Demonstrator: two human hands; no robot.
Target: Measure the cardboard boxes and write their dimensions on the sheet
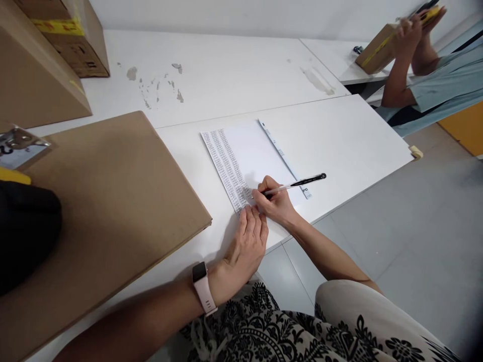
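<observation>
A black and clear pen is gripped in my right hand, its tip at the lower part of a white sheet of paper. Rows of small handwriting in columns fill the sheet's left side. My left hand lies flat on the sheet's lower corner, fingers stretched out and beside my right hand. A watch with a pale pink strap is on my left wrist. Along the sheet's right edge runs a pale blue strip with small print.
A large cardboard box takes up the table's left side, with a black object on it. More boxes stand behind. At the right, another person holds something yellow near a small box.
</observation>
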